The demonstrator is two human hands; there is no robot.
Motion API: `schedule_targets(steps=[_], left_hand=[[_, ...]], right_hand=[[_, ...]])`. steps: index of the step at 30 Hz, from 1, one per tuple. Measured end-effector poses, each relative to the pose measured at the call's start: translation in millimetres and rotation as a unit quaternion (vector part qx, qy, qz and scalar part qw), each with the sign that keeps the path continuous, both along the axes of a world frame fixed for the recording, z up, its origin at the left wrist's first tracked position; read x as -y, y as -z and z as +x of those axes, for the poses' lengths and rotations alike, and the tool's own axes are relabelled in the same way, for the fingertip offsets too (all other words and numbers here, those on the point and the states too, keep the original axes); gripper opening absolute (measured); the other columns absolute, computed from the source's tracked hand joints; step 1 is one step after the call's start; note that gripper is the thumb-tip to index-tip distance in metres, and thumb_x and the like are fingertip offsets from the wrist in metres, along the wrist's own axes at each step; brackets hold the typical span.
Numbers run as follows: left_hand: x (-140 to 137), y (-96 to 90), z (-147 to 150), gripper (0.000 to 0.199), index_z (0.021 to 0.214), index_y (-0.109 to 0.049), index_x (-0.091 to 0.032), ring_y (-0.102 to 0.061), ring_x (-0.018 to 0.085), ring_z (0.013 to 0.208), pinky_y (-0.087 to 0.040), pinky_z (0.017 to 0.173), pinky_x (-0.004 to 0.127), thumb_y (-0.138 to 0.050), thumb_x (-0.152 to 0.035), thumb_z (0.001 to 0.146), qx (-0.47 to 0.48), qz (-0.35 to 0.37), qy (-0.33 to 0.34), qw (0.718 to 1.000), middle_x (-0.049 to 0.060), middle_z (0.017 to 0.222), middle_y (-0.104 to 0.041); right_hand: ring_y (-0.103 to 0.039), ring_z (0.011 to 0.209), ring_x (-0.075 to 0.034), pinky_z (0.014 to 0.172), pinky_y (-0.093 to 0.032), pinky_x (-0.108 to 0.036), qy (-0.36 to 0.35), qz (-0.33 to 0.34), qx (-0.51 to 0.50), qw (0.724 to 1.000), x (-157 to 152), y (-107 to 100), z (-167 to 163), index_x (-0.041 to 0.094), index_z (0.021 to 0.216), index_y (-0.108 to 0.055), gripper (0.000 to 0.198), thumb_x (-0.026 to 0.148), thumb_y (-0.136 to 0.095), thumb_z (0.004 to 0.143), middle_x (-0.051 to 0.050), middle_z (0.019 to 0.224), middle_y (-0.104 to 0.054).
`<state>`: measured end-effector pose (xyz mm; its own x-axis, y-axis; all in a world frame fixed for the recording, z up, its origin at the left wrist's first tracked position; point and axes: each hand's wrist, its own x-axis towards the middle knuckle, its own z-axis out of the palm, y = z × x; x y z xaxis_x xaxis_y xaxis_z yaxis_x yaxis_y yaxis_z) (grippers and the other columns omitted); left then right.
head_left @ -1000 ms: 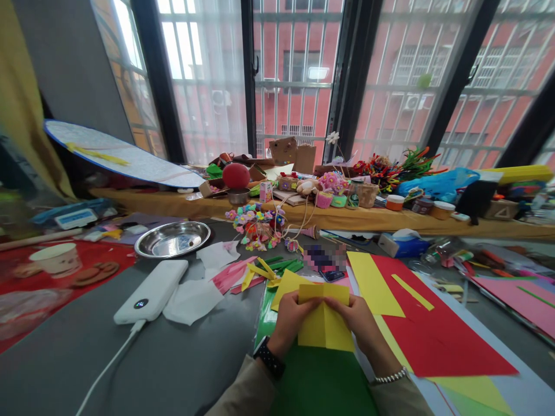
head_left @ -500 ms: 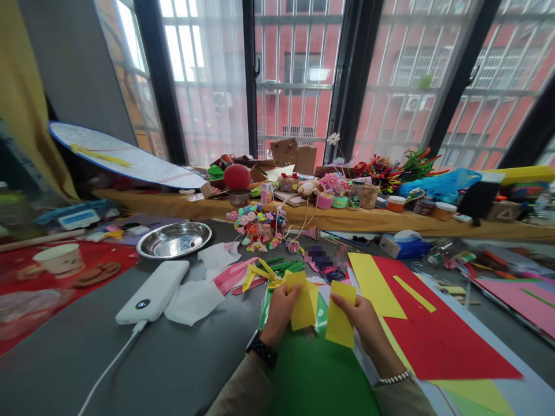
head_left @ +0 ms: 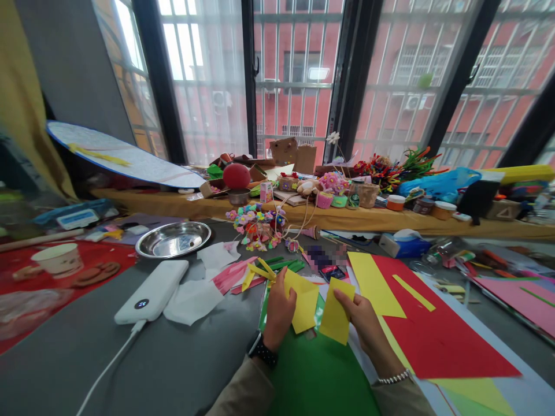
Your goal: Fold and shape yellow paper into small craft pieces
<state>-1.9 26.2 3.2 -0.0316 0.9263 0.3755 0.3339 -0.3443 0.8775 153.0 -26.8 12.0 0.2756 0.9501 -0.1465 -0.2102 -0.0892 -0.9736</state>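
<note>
A right hand [head_left: 363,325] pinches a yellow paper rectangle [head_left: 335,315] while a left hand [head_left: 278,316] is spread beside more yellow paper [head_left: 306,309].

The rectangle is at the lower centre of the frame, tilted over a green sheet [head_left: 321,378], with the right thumb on its near face and the fingers behind; the left thumb stands apart from its raised fingers, and whether that hand touches the yellow paper beside it cannot be told. A dark watch [head_left: 263,352] circles the left wrist, a beaded bracelet [head_left: 393,378] the right. At lower right lies a red sheet [head_left: 442,332] with a narrow yellow strip [head_left: 414,292] on it; left of centre, a white power bank [head_left: 151,289] lies below a shiny metal dish [head_left: 173,240].
</note>
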Motion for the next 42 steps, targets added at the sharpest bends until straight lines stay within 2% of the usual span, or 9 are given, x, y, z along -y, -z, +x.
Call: schedule_targets(steps=[3,5,10,14,23,27,32,37,42], left_hand=[[5,-7.0,-1,0.034,0.100,-0.051,-0.016,-0.038,0.019,0.106,-0.023,0.093,0.033,-0.043,-0.011,0.068,-0.022,0.079,-0.010,0.997,0.007,0.110,-0.050],[9,-10.9,0,0.026,0.095,-0.055,-0.017,-0.045,0.020,0.099,-0.029,0.088,0.032,-0.046,-0.020,0.070,-0.009,0.082,0.019,0.996,0.007,0.101,-0.055],[18,-9.4,9,0.021,0.072,-0.062,-0.017,-0.056,0.017,0.065,-0.041,0.060,0.023,-0.054,-0.035,0.065,0.008,-0.026,0.202,0.979,0.005,0.071,-0.063],[21,-3.4,14,0.024,0.066,-0.062,-0.015,-0.054,0.015,0.057,-0.040,0.053,0.020,-0.054,-0.037,0.064,0.015,-0.074,0.261,0.963,0.003,0.061,-0.061],[14,-6.9,11,0.025,0.059,-0.057,-0.012,-0.050,0.010,0.048,-0.039,0.048,0.019,-0.055,-0.036,0.063,0.154,-0.127,0.182,0.963,0.001,0.050,-0.055],[14,-3.4,12,0.024,0.058,-0.056,-0.011,-0.050,0.010,0.048,-0.039,0.049,0.019,-0.058,-0.035,0.061,0.166,-0.163,0.237,0.943,0.001,0.050,-0.055],[16,-2.9,14,0.024,0.059,-0.057,-0.011,-0.051,0.010,0.048,-0.040,0.050,0.020,-0.059,-0.035,0.060,0.172,-0.191,0.282,0.924,0.001,0.051,-0.057],[14,-1.6,13,0.025,0.058,-0.056,-0.010,-0.051,0.010,0.047,-0.040,0.049,0.020,-0.059,-0.035,0.059,0.172,-0.181,0.240,0.938,0.001,0.049,-0.057],[11,2.4,13,0.027,0.062,-0.056,-0.010,-0.054,0.012,0.051,-0.042,0.052,0.022,-0.060,-0.037,0.059,0.199,-0.187,0.212,0.938,0.002,0.053,-0.059]], right_hand=[[-0.060,0.057,-0.017,0.046,-0.044,-0.020,0.000,-0.005,0.003,1.000,1,-2,-2,0.011,0.069,-0.061,0.027,0.036,-0.063,0.058,-0.004,0.061,-0.065],[-0.060,0.059,-0.018,0.048,-0.045,-0.021,0.002,0.000,0.005,1.000,1,-5,-5,0.010,0.071,-0.062,0.030,0.036,-0.064,0.057,-0.005,0.064,-0.065],[-0.059,0.058,-0.020,0.050,-0.045,-0.024,0.019,0.027,0.023,0.999,1,-8,-7,0.009,0.071,-0.061,0.038,0.042,-0.064,0.053,-0.006,0.063,-0.064],[-0.057,0.053,-0.018,0.048,-0.044,-0.024,0.011,0.029,0.025,0.999,1,-5,-7,0.009,0.068,-0.060,0.036,0.043,-0.064,0.054,-0.003,0.057,-0.062],[-0.057,0.070,-0.019,0.064,-0.045,-0.027,-0.049,0.089,-0.007,0.995,2,-9,-7,0.012,0.078,-0.060,0.033,0.039,-0.062,0.058,-0.004,0.071,-0.063],[-0.056,0.064,-0.019,0.056,-0.043,-0.025,-0.059,0.102,0.071,0.991,0,-3,-5,0.011,0.072,-0.060,0.032,0.040,-0.061,0.059,-0.005,0.065,-0.062],[-0.056,0.069,-0.020,0.059,-0.044,-0.026,-0.067,0.123,0.104,0.985,0,2,-1,0.012,0.084,-0.058,0.032,0.038,-0.056,0.066,-0.006,0.075,-0.063],[-0.056,0.074,-0.021,0.063,-0.044,-0.028,-0.036,0.131,0.144,0.980,-1,4,0,0.013,0.090,-0.056,0.036,0.039,-0.055,0.066,-0.007,0.082,-0.062],[-0.055,0.062,-0.018,0.056,-0.043,-0.026,-0.004,0.136,0.214,0.967,-2,6,1,0.013,0.089,-0.056,0.036,0.041,-0.054,0.066,-0.004,0.069,-0.061]])
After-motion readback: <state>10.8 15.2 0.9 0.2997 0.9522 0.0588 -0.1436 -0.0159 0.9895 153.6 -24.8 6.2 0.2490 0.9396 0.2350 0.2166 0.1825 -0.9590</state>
